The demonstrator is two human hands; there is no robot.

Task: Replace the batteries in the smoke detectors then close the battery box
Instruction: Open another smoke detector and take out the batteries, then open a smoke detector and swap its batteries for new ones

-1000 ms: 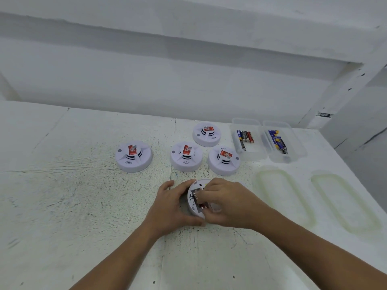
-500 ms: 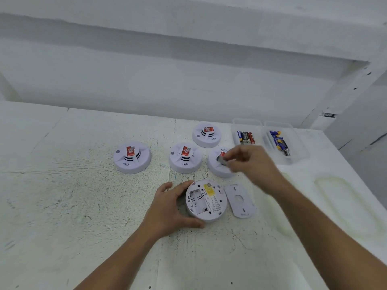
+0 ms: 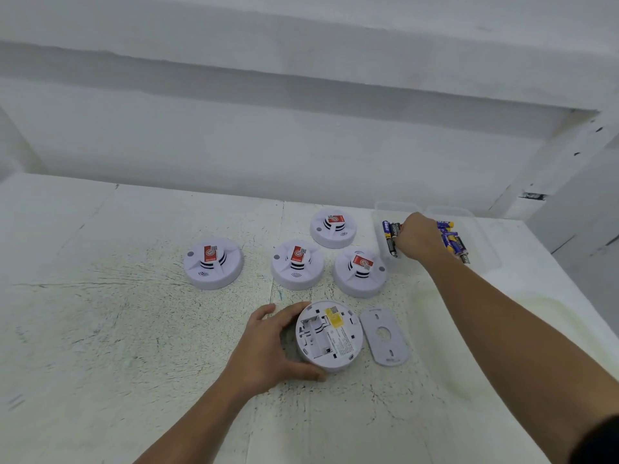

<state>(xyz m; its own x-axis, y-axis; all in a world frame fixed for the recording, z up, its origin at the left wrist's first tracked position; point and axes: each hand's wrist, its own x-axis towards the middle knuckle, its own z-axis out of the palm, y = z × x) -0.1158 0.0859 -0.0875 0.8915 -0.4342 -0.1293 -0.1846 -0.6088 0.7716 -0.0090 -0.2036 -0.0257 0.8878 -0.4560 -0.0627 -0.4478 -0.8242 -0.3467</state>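
Observation:
A white smoke detector point(image 3: 330, 336) lies upside down on the table, its battery bay open and empty, and my left hand point(image 3: 268, 349) grips its left side. Its oval cover plate point(image 3: 385, 336) lies just to the right. My right hand point(image 3: 417, 237) reaches into the left clear battery box point(image 3: 380, 214), fingers curled down among the batteries point(image 3: 390, 231); whether it holds one is hidden. The right clear box point(image 3: 485, 252) holds several blue batteries point(image 3: 455, 241).
Several more smoke detectors stand upright behind the open one: one at the left point(image 3: 213, 262), one in the middle point(image 3: 297, 264), one at the right point(image 3: 360, 271), one at the back point(image 3: 333, 227). A translucent lid point(image 3: 576, 319) lies at the right, near the table's edge.
My right hand left the open detector pinching something small and dark, then moved back and right to the left battery box. The cover plate now lies beside the detector. My left hand stayed put.

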